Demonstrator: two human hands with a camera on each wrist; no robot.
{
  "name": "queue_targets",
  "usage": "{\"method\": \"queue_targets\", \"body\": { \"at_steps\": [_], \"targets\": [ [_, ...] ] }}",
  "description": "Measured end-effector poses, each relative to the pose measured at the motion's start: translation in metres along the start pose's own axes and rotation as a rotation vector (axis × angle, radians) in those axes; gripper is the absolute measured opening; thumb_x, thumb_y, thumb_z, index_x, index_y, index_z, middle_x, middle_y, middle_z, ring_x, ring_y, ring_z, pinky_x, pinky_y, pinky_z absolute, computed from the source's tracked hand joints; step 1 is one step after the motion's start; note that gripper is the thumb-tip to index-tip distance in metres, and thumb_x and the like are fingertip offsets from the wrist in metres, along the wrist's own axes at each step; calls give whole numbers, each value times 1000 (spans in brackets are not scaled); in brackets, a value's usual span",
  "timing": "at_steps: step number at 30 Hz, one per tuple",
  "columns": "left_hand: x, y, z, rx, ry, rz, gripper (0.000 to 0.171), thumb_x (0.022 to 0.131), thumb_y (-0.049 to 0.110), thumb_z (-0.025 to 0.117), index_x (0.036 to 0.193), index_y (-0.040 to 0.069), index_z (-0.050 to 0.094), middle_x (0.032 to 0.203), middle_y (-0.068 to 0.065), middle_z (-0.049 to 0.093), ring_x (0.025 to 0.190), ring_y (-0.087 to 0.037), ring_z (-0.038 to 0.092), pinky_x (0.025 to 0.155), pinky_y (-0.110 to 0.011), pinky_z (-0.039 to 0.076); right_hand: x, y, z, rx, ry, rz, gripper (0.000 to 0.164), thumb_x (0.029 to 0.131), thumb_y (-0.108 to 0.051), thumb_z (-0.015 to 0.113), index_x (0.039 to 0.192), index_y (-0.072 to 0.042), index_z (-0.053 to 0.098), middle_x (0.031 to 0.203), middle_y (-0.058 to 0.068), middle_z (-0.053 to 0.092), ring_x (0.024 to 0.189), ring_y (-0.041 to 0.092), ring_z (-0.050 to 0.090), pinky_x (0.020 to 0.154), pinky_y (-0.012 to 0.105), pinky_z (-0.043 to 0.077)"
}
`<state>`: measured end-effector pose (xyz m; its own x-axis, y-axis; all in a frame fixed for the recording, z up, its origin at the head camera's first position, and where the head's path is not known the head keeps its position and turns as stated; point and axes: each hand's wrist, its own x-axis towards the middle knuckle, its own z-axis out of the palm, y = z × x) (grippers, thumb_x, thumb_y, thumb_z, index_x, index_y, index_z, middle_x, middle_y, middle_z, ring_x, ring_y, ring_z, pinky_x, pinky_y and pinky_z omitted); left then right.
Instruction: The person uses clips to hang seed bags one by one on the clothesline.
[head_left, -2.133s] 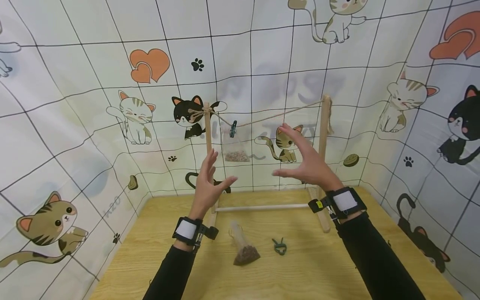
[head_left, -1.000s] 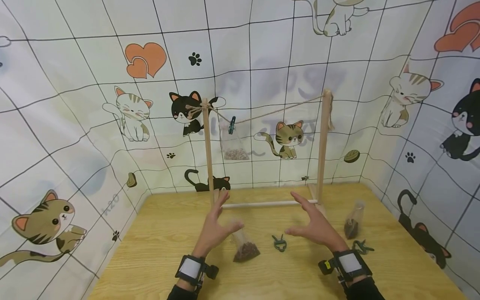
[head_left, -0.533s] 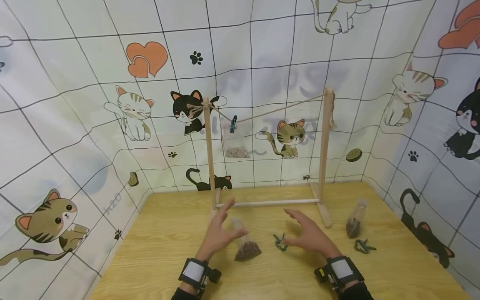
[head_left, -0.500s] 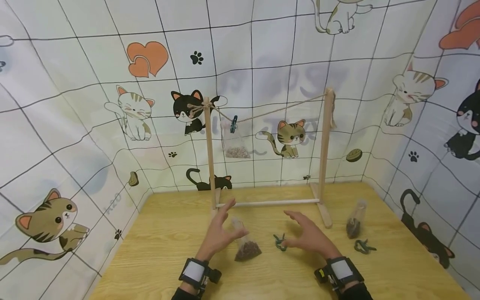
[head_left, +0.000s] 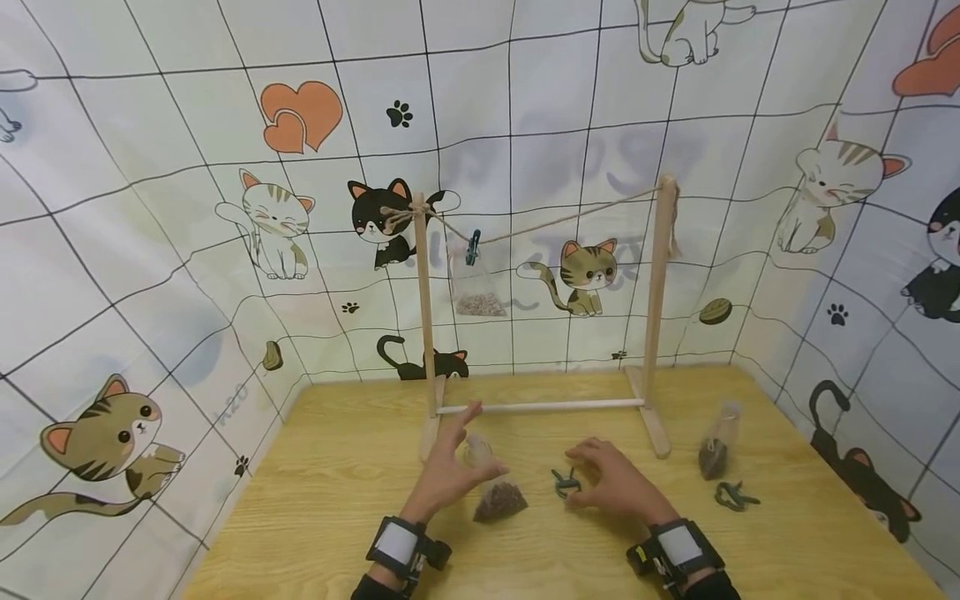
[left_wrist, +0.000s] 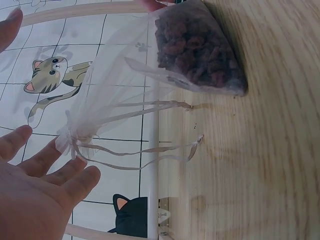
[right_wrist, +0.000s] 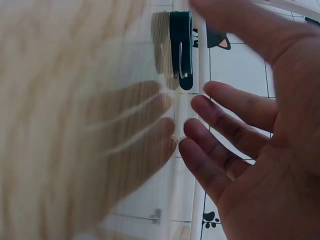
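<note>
My left hand (head_left: 450, 467) hovers over a sheer drawstring pouch (head_left: 500, 502) of dark dried pieces lying on the table. In the left wrist view, its spread fingers (left_wrist: 75, 185) are close to the gathered neck of that pouch (left_wrist: 195, 47), whose loose ribbons hang out. Beside a dark green clothespin (head_left: 565, 482) my right hand (head_left: 618, 483) curves, thumb and fingers apart. The right wrist view has the clothespin (right_wrist: 181, 50) close to the thumb, with nothing in the grasp of the fingers (right_wrist: 235, 110).
Behind the hands stands a wooden frame (head_left: 655, 308) with a sagging string (head_left: 570, 218). A clothespin (head_left: 472, 247) on the string holds a sheer pouch (head_left: 480, 302) of pale bits. At right lie another dark-filled pouch (head_left: 716, 446) and a green clothespin (head_left: 735, 497).
Both hands have come down from in front of the string to the table, the left to the pouch, the right to the clothespin. The right fingers have drawn closer around the clothespin.
</note>
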<state>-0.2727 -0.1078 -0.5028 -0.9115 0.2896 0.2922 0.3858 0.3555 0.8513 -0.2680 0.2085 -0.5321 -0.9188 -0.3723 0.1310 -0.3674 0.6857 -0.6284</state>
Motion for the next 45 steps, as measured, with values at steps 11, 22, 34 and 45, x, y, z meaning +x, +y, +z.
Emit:
{"method": "queue_targets", "body": {
  "at_steps": [11, 22, 34, 45],
  "targets": [
    [0, 5, 0, 21, 6, 7, 103, 78, 46, 88, 161, 33, 29, 165, 3, 38, 154, -30, 33, 126, -56, 29, 3, -3, -2, -36, -54, 43, 54, 74, -40, 92, 116, -12, 75, 108, -5, 64, 102, 14, 58, 93, 40, 53],
    [0, 15, -1, 14, 21, 10, 99, 80, 44, 87, 161, 31, 31, 165, 5, 36, 155, -29, 32, 127, -52, 29, 3, -5, -5, 31, 98, 9, 54, 74, -41, 92, 115, -11, 75, 104, -4, 68, 103, 19, 66, 93, 45, 58],
    [5, 41, 6, -93, 65, 66, 84, 87, 32, 83, 158, 29, 37, 161, -3, 43, 152, -28, 38, 125, -46, 34, 5, -39, -17, 6, 409, -213, 50, 76, -41, 91, 119, -24, 73, 116, -6, 70, 101, 19, 69, 84, 40, 59],
    [10, 55, 18, -258, 102, 23, 61, 92, 24, 79, 147, 19, 53, 145, -9, 60, 136, -26, 57, 116, -40, 47, 13, -69, -22, 56, 528, -337, 55, 71, -31, 96, 121, -24, 72, 118, -5, 67, 101, 15, 66, 86, 32, 58]
  ]
}}
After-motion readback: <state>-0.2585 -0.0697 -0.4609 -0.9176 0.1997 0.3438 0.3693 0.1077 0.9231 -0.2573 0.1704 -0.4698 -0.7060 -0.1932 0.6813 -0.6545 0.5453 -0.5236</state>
